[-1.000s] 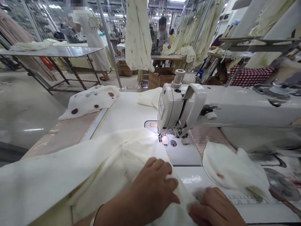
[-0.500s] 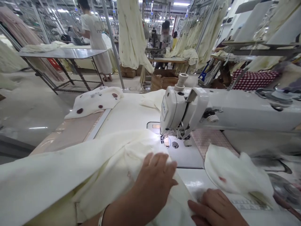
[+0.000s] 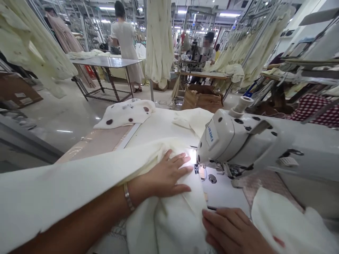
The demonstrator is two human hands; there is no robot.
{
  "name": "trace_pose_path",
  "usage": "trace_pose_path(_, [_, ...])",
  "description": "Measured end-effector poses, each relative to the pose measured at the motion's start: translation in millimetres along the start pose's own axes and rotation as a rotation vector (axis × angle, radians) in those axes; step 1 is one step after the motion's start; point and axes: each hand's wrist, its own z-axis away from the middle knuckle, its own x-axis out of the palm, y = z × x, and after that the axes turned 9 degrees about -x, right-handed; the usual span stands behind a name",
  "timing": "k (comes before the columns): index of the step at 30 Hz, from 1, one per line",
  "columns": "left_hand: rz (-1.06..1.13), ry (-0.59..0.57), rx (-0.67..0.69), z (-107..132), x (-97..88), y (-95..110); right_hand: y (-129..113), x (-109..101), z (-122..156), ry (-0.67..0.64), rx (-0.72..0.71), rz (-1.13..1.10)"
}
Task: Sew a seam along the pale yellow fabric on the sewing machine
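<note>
From my head camera, the far part of the workshop shows a metal-topped table (image 3: 113,62) on the left, with a person in a pale dress (image 3: 125,40) standing beside it. Cream garments (image 3: 159,42) hang near the middle, left of an open cardboard box (image 3: 202,98). Nearer, a dark-spotted cloth (image 3: 124,113) lies on the far left part of my sewing table (image 3: 147,128), and the JUKI sewing machine (image 3: 254,144) reaches in from the right.

The cream fabric (image 3: 79,176) spreads from the near left to the presser foot (image 3: 196,168), where its right edge meets it. My left hand (image 3: 169,174), a bracelet (image 3: 128,197) at its wrist, lies spread on this fabric, fingers extended and grasping nothing, fingertips just left of the foot. My right hand (image 3: 233,229) is nearer, its fingers together at the fabric's right edge; I cannot tell whether they pinch it. Right of that hand lies a loose white cloth piece (image 3: 288,222) with a reddish mark.
</note>
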Motion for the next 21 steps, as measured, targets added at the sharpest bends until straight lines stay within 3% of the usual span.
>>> trace_pose_path(7, [-0.019,0.004,0.107,-42.7,-9.7,-45.6,29.9,16.1,-32.1,0.087,0.082,-0.040])
trace_pose_path(14, [-0.035,0.077,-0.001,-79.2,-7.0,-69.1,56.3,39.6,-25.8,0.020,0.089,0.135])
trace_pose_path(17, [-0.039,0.094,-0.056,-76.8,-3.0,-61.6,54.5,38.2,-25.9,0.020,0.117,0.111])
trace_pose_path(20, [-0.067,0.141,-0.219,-42.9,5.0,-27.2,41.6,23.2,-26.0,0.014,0.148,-0.074])
trace_pose_path(21, [-0.079,0.163,-0.328,-26.4,7.5,-11.6,35.2,16.3,-24.6,0.007,0.156,-0.153])
